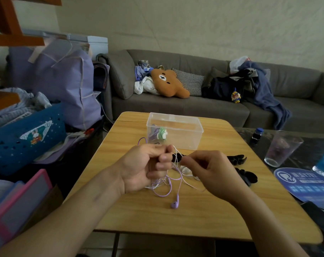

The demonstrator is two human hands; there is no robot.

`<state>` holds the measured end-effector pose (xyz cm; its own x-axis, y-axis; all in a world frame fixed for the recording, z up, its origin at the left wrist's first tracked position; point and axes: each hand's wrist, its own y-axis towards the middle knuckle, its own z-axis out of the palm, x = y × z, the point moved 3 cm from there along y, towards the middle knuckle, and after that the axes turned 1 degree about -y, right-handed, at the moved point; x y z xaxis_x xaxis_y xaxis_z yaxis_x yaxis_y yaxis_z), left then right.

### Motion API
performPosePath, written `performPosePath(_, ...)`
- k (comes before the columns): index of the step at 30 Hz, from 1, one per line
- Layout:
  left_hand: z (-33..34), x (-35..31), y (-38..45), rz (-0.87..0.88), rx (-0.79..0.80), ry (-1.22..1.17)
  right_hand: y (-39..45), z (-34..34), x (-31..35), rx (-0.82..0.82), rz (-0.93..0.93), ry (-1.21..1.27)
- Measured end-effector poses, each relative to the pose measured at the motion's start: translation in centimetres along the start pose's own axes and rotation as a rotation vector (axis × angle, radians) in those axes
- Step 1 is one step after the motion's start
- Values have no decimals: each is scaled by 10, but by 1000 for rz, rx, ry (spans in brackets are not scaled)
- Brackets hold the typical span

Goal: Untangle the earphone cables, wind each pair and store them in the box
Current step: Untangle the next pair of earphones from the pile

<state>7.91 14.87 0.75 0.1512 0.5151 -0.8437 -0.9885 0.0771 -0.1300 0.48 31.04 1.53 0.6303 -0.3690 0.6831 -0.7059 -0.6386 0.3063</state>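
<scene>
Above the wooden table [222,216], my left hand [146,169] grips a bundle of thin earphone cables, purple and pale pink. The purple cable [166,190] loops down below the hand and ends in a purple earbud [175,204] lying on the table. My right hand [211,173] pinches a black strip [178,157] that sits against the cables between the two hands. A white earphone part [187,170] lies under the cables. The clear plastic box [187,135] stands open behind the hands, with a wound green and white pair [162,134] and purple cable inside.
Black hair ties or straps [235,158] and another black piece [247,176] lie right of my hands. A glass table on the right carries a drinking glass [281,147], a small bottle [256,136] and a blue fan [304,182]. A sofa stands behind; bags and baskets crowd the left.
</scene>
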Motion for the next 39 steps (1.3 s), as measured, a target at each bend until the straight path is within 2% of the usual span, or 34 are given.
performPosePath(2,-4,0,3,40,-77,-36,0,5,2,21,-3,0)
performPosePath(5,-1,0,3,105,-112,-83,0,13,6,60,-21,-33)
performPosePath(10,0,-7,1,272,-182,-92,-5,36,12,271,-27,-111)
performPosePath(12,-3,-10,-1,355,-233,-23,-9,43,18,333,-33,-102)
performPosePath(14,-8,-12,-3,466,-326,185,-11,46,23,342,-59,-85)
performPosePath(16,-14,-13,-3,579,-412,503,-11,44,29,309,-112,-59)
performPosePath(18,-17,-13,-3,618,-401,744,-9,39,31,233,-160,-17)
performPosePath(20,-18,-12,-2,583,-342,864,-7,30,29,132,-171,16)
performPosePath(24,-15,-4,0,430,-162,948,-4,10,22,-41,-145,62)
performPosePath(28,-8,5,1,193,-21,814,-4,-3,14,-193,-87,107)
performPosePath(31,-8,4,1,81,28,612,-2,-6,9,-225,-48,145)
performPosePath(35,-8,2,-1,-8,86,392,0,-2,4,-153,19,170)
performPosePath(39,-2,-3,-4,14,44,88,2,9,3,-25,57,152)
